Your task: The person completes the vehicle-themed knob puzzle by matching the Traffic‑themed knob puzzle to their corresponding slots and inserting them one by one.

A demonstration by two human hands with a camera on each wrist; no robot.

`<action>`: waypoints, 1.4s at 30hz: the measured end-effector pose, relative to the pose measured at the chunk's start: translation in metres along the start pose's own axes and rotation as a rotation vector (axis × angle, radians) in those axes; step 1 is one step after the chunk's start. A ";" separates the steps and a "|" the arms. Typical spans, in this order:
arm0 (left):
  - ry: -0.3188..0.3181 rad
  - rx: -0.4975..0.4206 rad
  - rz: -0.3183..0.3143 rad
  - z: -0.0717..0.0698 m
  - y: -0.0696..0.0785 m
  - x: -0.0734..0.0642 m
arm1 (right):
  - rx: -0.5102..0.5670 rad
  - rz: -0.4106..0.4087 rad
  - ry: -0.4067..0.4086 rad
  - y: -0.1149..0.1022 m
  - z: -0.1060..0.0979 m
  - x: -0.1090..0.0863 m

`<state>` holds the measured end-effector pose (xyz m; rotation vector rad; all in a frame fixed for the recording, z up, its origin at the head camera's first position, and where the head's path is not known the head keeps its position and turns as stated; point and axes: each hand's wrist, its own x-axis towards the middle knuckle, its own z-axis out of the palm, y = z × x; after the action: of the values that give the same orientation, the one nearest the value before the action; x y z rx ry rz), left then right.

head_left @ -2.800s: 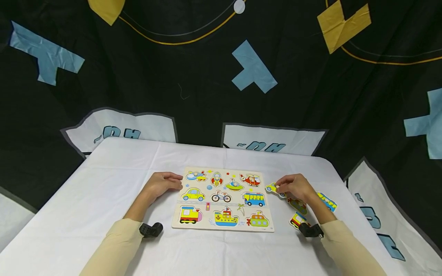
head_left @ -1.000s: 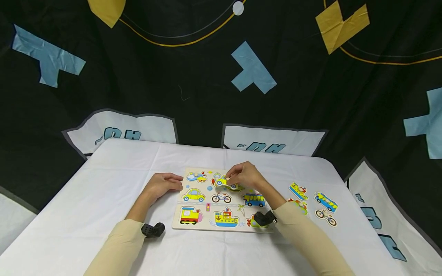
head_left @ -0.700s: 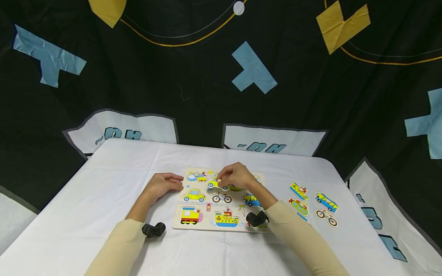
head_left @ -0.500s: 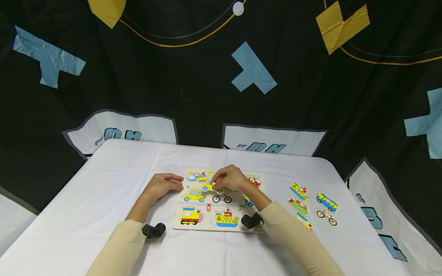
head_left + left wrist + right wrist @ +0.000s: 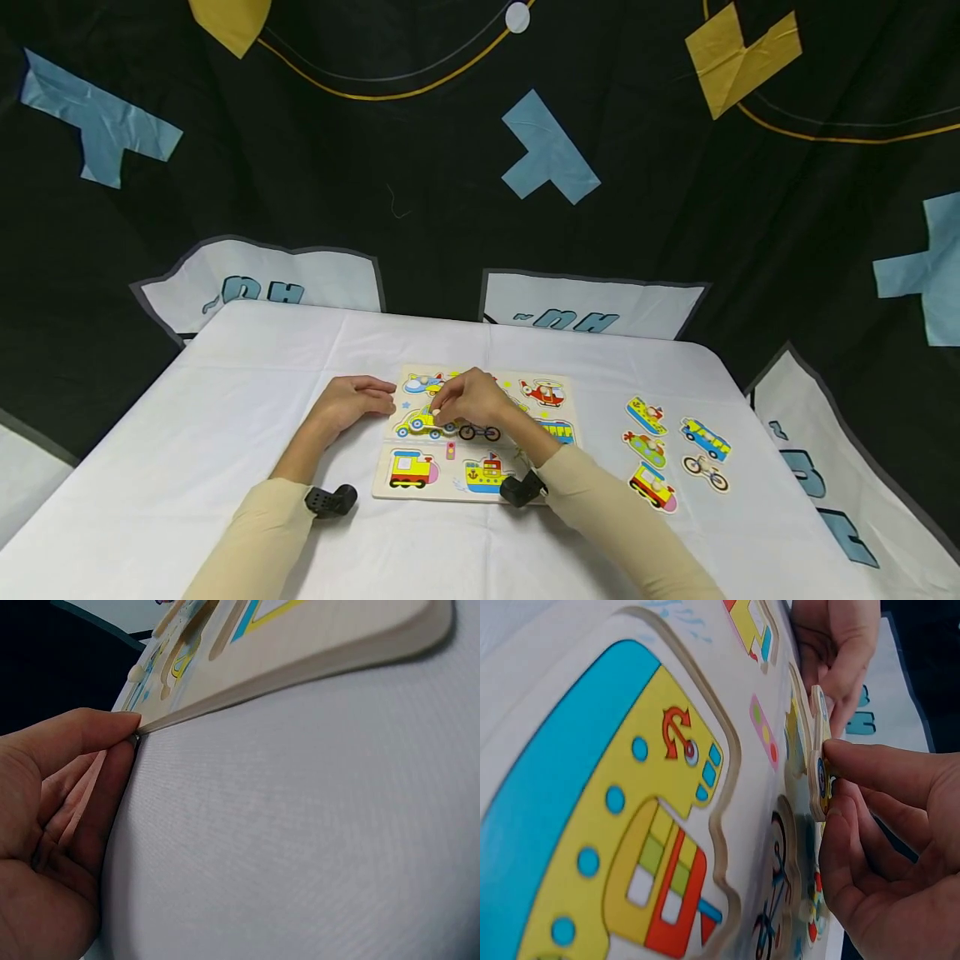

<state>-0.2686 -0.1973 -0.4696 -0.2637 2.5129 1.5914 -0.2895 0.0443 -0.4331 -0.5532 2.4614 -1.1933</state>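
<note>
My right hand (image 5: 475, 397) pinches the small knob of a yellow car puzzle piece (image 5: 426, 422) between thumb and fingertips. In the right wrist view the car piece (image 5: 820, 761) is seen edge-on, a little above the wooden puzzle board (image 5: 742, 791). It overlaps the printed car recess in the middle row, at the left. My left hand (image 5: 352, 406) lies on the white cloth with its fingers relaxed, fingertips at the left edge of the board (image 5: 382, 467). The left wrist view shows thumb and finger of this hand (image 5: 67, 772) touching the board's edge (image 5: 247, 697).
Right of the board lie loose pieces: a ship (image 5: 647, 415), a submarine (image 5: 645, 448), a train (image 5: 652, 487), a bus (image 5: 706, 438) and a bicycle (image 5: 705, 472). The airplane (image 5: 420, 383) and helicopter (image 5: 543, 392) are at the board's top row. A dark curtain (image 5: 435, 208) hangs behind the table.
My right hand picked up the car piece from right of the board, carried it left across the top row and lowered it towards the car recess. The left hand has stayed in place.
</note>
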 end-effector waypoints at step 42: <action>0.002 0.022 0.005 0.000 -0.002 0.004 | 0.032 0.009 0.020 -0.002 0.022 0.007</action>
<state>-0.2726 -0.1981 -0.4720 -0.2562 2.5332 1.5652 -0.2850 0.0246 -0.4455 -0.5235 2.4543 -1.2375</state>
